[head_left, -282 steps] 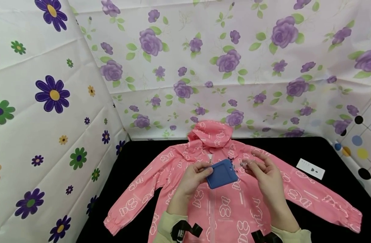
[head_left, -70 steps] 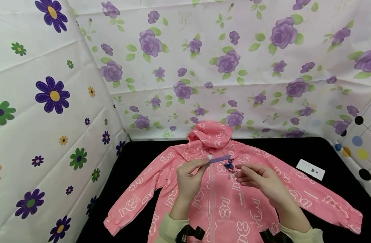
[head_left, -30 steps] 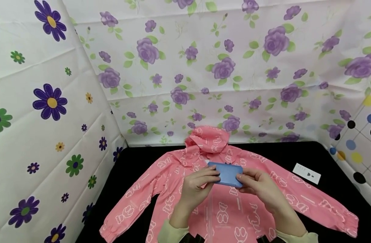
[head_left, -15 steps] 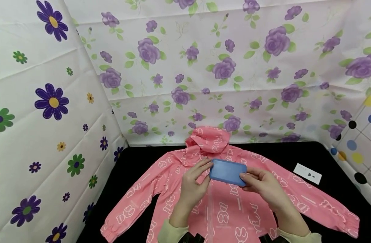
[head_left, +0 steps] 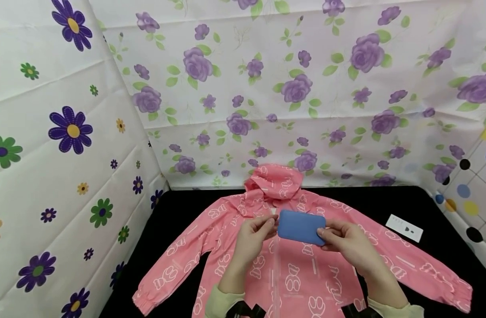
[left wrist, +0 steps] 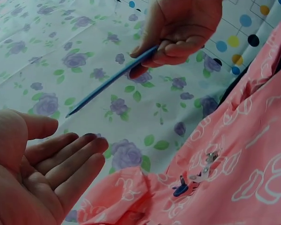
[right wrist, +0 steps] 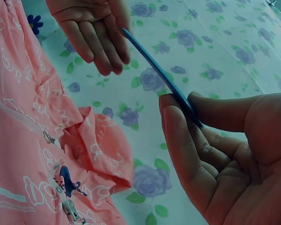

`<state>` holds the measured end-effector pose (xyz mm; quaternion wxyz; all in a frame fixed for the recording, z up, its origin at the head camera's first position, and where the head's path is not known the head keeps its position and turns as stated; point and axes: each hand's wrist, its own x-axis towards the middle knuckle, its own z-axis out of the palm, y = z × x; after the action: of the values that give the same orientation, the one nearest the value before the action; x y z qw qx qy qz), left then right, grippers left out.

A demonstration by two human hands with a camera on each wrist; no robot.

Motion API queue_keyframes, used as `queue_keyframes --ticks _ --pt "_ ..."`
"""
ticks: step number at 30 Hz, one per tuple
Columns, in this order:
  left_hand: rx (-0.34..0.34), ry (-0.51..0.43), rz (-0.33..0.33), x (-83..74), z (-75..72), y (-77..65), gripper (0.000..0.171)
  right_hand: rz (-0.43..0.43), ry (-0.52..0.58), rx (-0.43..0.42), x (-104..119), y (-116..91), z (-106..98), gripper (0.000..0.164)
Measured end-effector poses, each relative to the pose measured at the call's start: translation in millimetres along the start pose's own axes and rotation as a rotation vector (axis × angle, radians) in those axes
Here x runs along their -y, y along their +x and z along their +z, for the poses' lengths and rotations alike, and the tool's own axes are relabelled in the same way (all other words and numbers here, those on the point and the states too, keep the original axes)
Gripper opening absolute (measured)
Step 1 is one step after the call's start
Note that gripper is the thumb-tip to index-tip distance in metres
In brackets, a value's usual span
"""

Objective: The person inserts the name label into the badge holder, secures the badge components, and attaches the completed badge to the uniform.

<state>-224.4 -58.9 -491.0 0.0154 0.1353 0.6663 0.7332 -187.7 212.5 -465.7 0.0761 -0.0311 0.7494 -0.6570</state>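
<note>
Three patterned cloths (head_left: 243,66) stand behind and to both sides of the black table (head_left: 386,198). On the table we record a pink jacket (head_left: 294,265), front up, its hood at the far edge and its sleeves spread toward the left and right edges.

Over the jacket's chest we note two bare hands. The right hand (head_left: 346,240) pinches one short end of a flat blue holder (head_left: 301,227) between thumb and fingers. The left hand (head_left: 255,236) is spread wide beside the opposite end, fingers relaxed, holding nothing; we see a gap in the left wrist view.

The holder hangs clear of the jacket. Its long axis runs left to right, roughly parallel to the table's far edge, right end slightly lower. Its free end points at the left hand; its plain broad face turns to the head camera.

Step, as we judge it: presenting or turning the holder. The next move seems to call for a firm right pinch, with the left thumb and fingers closing if support is wanted.

Toward the table's far right corner, a white card (head_left: 404,228) lies just beside the sleeve.

Smallest: a blue ornament (right wrist: 68,180) and a metal clip (right wrist: 71,211) on the jacket's chest; we cannot tell how either is fixed.
</note>
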Motion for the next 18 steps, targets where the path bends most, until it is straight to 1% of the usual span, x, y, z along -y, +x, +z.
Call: queue_keyframes --ticks 3,7,12,18 --pt "0.038 -0.065 -0.071 -0.5 -0.2 -0.9 0.036 0.006 -0.022 -0.002 0.8 -0.3 1.5 0.053" --pt "0.064 -0.117 -0.124 -2.8 -0.7 -1.0 0.039 0.004 -0.044 -0.005 1.9 0.6 2.6 0.053" --pt "0.081 -0.146 -0.146 -3.9 -1.9 -1.0 0.038 -0.002 -0.058 -0.002 0.7 1.9 3.3 0.047" --pt "0.112 -0.117 -0.149 -0.3 -2.5 -3.0 0.038 -0.001 -0.056 0.021 -3.2 0.4 5.4 0.044"
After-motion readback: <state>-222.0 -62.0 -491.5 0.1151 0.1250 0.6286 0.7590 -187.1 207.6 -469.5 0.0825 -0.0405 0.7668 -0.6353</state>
